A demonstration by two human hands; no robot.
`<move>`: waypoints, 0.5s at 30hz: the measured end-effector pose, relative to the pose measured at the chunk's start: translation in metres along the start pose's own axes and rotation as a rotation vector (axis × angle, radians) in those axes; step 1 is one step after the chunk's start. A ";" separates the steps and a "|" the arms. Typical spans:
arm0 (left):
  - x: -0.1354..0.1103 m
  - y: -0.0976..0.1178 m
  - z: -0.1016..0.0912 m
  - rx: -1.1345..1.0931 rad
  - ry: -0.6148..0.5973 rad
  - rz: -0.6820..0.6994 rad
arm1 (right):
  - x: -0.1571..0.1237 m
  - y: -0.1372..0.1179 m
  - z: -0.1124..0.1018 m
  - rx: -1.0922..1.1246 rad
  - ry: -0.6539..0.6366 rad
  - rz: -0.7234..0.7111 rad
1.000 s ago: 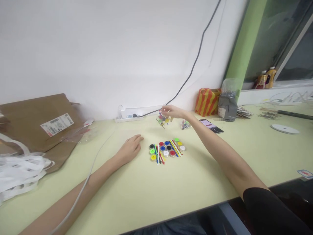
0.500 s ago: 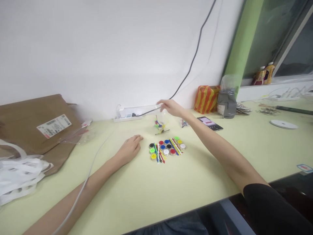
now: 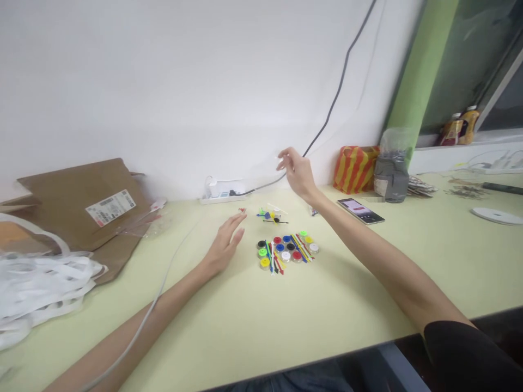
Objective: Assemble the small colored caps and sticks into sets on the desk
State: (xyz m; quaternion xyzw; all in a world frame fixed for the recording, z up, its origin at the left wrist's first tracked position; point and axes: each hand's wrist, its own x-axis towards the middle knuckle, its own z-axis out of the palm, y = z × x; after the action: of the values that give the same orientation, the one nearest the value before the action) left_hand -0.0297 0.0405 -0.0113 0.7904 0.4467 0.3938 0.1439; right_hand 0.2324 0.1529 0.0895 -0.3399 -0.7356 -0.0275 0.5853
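My right hand (image 3: 296, 171) is raised above the back of the pale yellow table (image 3: 253, 326), thumb and forefinger pinched close on something faint and clear. Below it lies a loose scatter of small coloured pieces (image 3: 272, 215), with a tiny red piece (image 3: 242, 209) apart to the left. Nearer me sits a neat cluster of coloured round caps and thin sticks (image 3: 288, 250). My left hand (image 3: 226, 245) hovers just left of that cluster, fingers stretched out, holding nothing.
A phone (image 3: 360, 210) lies to the right, near a striped orange box (image 3: 354, 169) and a grey bag (image 3: 390, 174). A power strip (image 3: 223, 190) sits against the wall. Brown paper bag (image 3: 93, 207), white straps (image 3: 41, 283) and a white cable (image 3: 163, 277) lie on the left.
My right hand rose from the table with the small clear bag, and coloured pieces fell out onto the table. My left hand lifted and spread its fingers.
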 end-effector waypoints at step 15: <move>0.007 -0.018 -0.027 -0.547 0.505 -0.263 | -0.049 -0.070 0.045 -0.044 -0.793 -0.604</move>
State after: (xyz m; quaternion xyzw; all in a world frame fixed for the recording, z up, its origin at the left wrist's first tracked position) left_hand -0.0585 0.0531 -0.0008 0.5369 0.4441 0.6586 0.2840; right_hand 0.1609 0.0961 0.0577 -0.1081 -0.9664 -0.0801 0.2188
